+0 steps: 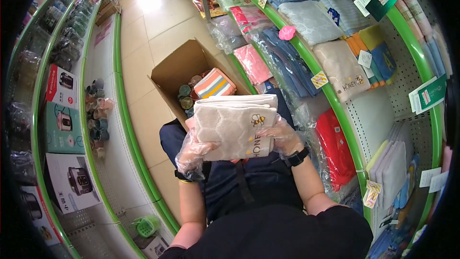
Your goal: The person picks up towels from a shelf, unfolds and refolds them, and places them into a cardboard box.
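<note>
A folded cream towel (pixel 223 124) with a bee and the word HONEY on it is held up in front of my lap. My left hand (pixel 194 153), in a clear plastic glove, grips its left side with the thumb on top. On the opposite edge, my right hand (pixel 286 137), gloved the same way, is closed round the towel. Just beyond it stands an open cardboard box (pixel 175 69). Inside the box lie a striped orange towel (pixel 215 83) and several small round items (pixel 188 95). The fingers under the towel are hidden.
Shelves with green edges (pixel 306 50) on the right bear folded towels, including another HONEY towel (pixel 342 69). On the left shelves are boxed appliances (pixel 72 182), cups (pixel 98 115) and a green basket (pixel 145 225). Tiled floor (pixel 143 24) runs between them.
</note>
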`<state>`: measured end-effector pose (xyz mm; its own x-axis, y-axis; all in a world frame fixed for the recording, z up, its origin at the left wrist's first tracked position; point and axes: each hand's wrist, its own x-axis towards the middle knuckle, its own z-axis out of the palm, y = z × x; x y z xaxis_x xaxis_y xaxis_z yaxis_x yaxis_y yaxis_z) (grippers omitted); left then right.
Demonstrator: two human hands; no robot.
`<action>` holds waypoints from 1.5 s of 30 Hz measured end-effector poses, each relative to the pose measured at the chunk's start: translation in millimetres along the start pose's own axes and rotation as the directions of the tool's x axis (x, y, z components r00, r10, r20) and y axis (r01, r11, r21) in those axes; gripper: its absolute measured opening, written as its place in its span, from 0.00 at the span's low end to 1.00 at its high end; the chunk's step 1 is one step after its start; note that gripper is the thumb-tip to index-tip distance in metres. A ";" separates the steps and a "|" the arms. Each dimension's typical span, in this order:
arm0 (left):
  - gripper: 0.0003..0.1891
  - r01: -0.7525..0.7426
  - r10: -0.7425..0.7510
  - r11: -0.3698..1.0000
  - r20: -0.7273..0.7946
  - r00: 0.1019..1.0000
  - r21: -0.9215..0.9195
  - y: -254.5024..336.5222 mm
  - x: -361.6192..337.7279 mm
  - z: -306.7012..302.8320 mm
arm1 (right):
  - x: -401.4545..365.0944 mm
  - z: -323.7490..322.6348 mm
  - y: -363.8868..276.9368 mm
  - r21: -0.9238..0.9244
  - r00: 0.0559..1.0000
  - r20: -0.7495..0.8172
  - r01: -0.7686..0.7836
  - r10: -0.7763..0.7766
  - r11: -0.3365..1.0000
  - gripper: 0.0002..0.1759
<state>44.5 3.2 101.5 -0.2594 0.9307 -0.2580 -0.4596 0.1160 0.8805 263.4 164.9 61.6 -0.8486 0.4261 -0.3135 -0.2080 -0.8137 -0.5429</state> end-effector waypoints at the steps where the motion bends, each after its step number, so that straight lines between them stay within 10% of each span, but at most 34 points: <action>1: 0.30 0.001 0.000 1.000 0.001 1.000 -0.001 -2.0 0.8 0.1 | -7.2 14.2 -6.5 -0.164 0.998 0.002 0.054 -0.055 0.985 0.32; 8: 0.28 -0.138 0.147 0.987 -0.112 0.983 0.082 -6.5 11.9 15.4 | -14.8 41.3 -26.9 -0.571 0.943 0.239 0.330 -0.232 0.751 0.40; 17: 0.27 -0.129 0.135 0.951 -0.003 0.991 0.281 -1.6 40.0 44.0 | -34.5 48.8 -29.6 -0.510 0.912 0.107 0.393 -0.397 0.765 0.36; 21: 0.27 -0.281 0.344 0.814 -0.031 0.939 0.508 10.9 42.9 67.7 | -52.1 57.3 -41.1 -0.650 0.873 0.089 0.416 -0.480 0.636 0.29; 23: 0.24 -0.444 0.490 0.848 -0.110 0.865 0.289 5.1 43.7 70.6 | -55.5 56.0 -45.0 -0.748 0.801 0.205 0.499 -0.563 0.437 0.27; 29: 0.19 -0.489 0.503 0.856 -0.057 0.862 0.165 13.6 32.5 56.9 | -58.7 65.3 -51.5 -0.647 0.861 0.172 0.466 -0.479 0.604 0.25; 31: 0.24 -0.324 0.306 0.936 0.135 0.942 0.137 17.3 25.9 37.4 | -59.1 53.7 -50.1 -0.787 0.878 0.200 0.408 -0.434 0.463 0.27; 35: 0.20 -0.461 0.380 0.874 0.375 0.846 0.154 29.7 28.5 22.0 | -57.2 38.6 -49.7 -0.831 0.909 0.212 0.361 -0.360 0.423 0.28; 45: 0.13 -0.565 0.583 0.651 0.143 0.800 0.507 48.7 14.5 42.9 | -19.5 36.6 -25.7 -0.552 0.917 0.137 0.384 -0.374 0.740 0.42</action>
<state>54.8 37.2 157.7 -0.3538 0.8618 0.3635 0.2776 -0.2744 0.9207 267.5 163.0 110.2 -0.7675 0.6407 0.0223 -0.2112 -0.2199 -0.9524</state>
